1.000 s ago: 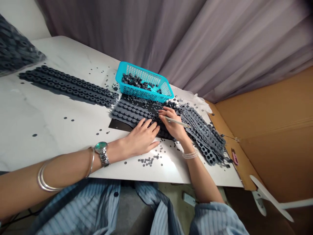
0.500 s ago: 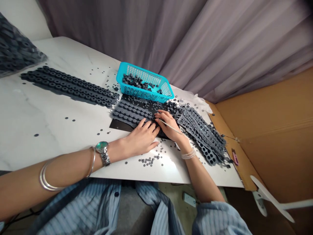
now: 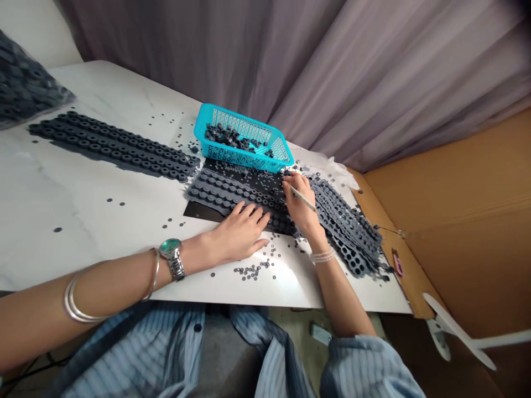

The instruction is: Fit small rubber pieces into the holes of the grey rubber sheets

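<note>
The dark moulded sheet (image 3: 219,192) was found laid partly on the black mat (image 3: 194,210), pressed by the left hand (image 3: 238,235), whose fingers were spread with nothing clasped. A slim tool (image 3: 307,203) was grasped in the right hand (image 3: 302,213); whether a small part was also pinched could not be told. Slippage of the sheet was judged possible, as only one area was seen to be pressed. Loose discs (image 3: 251,271) were judged liable to be swept off the table (image 3: 124,243) by the left wrist, and the turquoise basket (image 3: 244,160) to be nudged by the right knuckles.
</note>
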